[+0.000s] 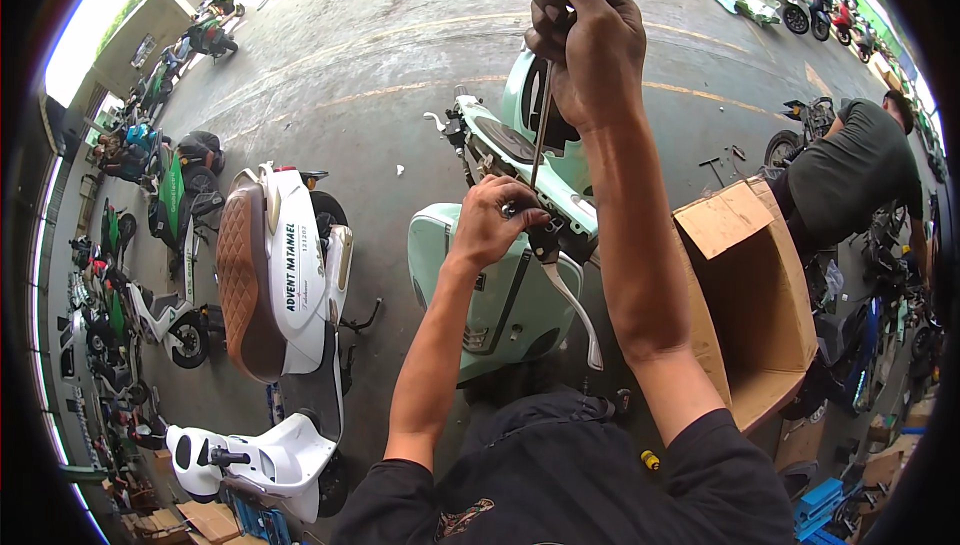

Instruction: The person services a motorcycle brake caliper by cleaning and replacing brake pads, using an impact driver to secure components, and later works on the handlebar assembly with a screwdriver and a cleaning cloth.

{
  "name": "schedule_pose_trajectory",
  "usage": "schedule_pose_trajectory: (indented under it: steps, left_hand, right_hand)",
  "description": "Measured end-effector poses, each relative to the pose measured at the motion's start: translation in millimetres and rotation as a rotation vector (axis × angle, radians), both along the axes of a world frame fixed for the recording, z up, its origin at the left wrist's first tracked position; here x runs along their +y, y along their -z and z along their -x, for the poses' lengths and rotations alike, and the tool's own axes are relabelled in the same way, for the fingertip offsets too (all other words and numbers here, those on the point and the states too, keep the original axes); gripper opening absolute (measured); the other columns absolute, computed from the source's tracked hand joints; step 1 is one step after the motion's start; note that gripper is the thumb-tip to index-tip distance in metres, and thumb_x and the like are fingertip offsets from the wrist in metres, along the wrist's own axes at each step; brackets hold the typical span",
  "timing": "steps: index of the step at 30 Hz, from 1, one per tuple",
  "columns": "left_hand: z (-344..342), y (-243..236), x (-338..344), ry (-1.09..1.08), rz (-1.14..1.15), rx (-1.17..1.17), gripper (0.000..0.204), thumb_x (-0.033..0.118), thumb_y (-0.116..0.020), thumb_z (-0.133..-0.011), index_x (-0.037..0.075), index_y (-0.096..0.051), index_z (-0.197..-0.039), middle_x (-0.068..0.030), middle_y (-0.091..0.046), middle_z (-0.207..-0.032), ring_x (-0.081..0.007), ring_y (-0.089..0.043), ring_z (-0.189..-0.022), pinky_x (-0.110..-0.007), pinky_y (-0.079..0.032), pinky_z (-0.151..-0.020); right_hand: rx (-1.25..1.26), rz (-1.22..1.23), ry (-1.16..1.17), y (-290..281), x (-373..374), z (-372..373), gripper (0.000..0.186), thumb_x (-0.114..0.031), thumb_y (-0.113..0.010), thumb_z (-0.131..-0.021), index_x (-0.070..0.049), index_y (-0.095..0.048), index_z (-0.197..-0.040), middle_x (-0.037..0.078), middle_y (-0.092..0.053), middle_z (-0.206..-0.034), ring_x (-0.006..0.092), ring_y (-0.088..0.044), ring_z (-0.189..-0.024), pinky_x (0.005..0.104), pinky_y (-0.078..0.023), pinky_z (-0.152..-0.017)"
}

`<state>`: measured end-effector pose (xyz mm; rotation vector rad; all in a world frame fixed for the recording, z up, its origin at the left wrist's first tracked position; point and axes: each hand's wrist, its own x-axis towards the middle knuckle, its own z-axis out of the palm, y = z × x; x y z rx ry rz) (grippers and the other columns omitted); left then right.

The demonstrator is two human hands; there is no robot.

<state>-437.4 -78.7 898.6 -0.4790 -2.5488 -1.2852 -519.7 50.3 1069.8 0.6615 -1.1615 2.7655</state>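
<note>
A mint-green scooter (440, 255) stands right in front of me, its handlebar area under my hands. My left hand (492, 223) has its fingers curled around a small black part beside the brake lever (578, 310); just what it grips is partly hidden. The silver lever points down toward me. High above, my right hand (598, 50) is closed on a long thin metal rod (543, 135). This rod slants down from the right hand to the black lever mount by my left fingers. Its lower tip is hidden there.
An open cardboard box (755, 305) stands close on my right, with a co-worker (850, 160) bent over beyond it. To the left is a white scooter (300, 255) with a brown quilted seat. A T-handle tool (712, 170) and a yellow object (650, 460) lie on the floor.
</note>
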Motion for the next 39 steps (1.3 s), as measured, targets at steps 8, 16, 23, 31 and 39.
schedule_pose_trajectory:
  steps: [8, 16, 23, 31, 39]
  left_hand:
    - [-1, 19, -20, -0.188, -1.144, -0.343, 0.016, 0.005, -0.063, -0.088, -0.002, -0.063, -0.102, -0.0095, -0.067, -0.087, -0.0161, -0.063, -0.074, -0.029, -0.051, -0.07]
    - [-2, 32, -25, -0.039, -1.349, -0.517, 0.018, 0.004, -0.043, -0.084, -0.002, -0.059, -0.09, -0.0044, -0.049, -0.074, -0.0113, -0.04, -0.06, -0.025, -0.034, -0.054]
    - [-9, 21, -15, -0.092, -0.687, -0.297, 0.023, 0.009, -0.064, -0.089, -0.006, -0.066, -0.105, -0.0064, -0.068, -0.094, -0.01, -0.059, -0.077, -0.024, -0.049, -0.07]
    - [-2, 26, -13, 0.009, -0.603, -0.227, 0.012, -0.004, -0.058, -0.09, -0.006, -0.067, -0.098, -0.0075, -0.07, -0.087, -0.0118, -0.063, -0.084, -0.026, -0.049, -0.08]
    - [-1, 34, -10, 0.041, -0.684, -0.196, 0.015, -0.006, -0.051, -0.092, -0.007, -0.066, -0.095, -0.0083, -0.069, -0.084, -0.0137, -0.065, -0.08, -0.028, -0.053, -0.077]
  right_hand:
    - [0.0, 0.018, 0.046, 14, -12, -3, 0.028, -0.028, -0.052, -0.1, -0.002, -0.06, -0.104, -0.001, -0.041, -0.065, 0.0069, -0.035, -0.055, 0.0224, -0.029, -0.048]
    - [0.014, -0.089, -0.066, 38, -37, -5, 0.03, -0.031, -0.051, -0.1, -0.003, -0.061, -0.099, -0.005, -0.039, -0.063, 0.0042, -0.032, -0.053, 0.0214, -0.026, -0.045]
    - [0.031, -0.146, -0.057, 46, -42, -7, 0.03, -0.031, -0.051, -0.1, -0.003, -0.061, -0.098, -0.004, -0.04, -0.063, 0.0041, -0.034, -0.054, 0.0207, -0.028, -0.045]
    - [0.03, -0.241, -0.06, 44, -49, -15, 0.029, -0.031, -0.054, -0.099, -0.004, -0.062, -0.094, -0.005, -0.042, -0.061, 0.0024, -0.034, -0.05, 0.0212, -0.031, -0.044]
    - [0.134, -0.734, 0.302, 25, -37, -10, 0.032, -0.031, -0.062, -0.093, 0.0, -0.065, -0.1, 0.011, -0.068, -0.085, 0.0156, -0.06, -0.066, 0.0303, -0.051, -0.063]
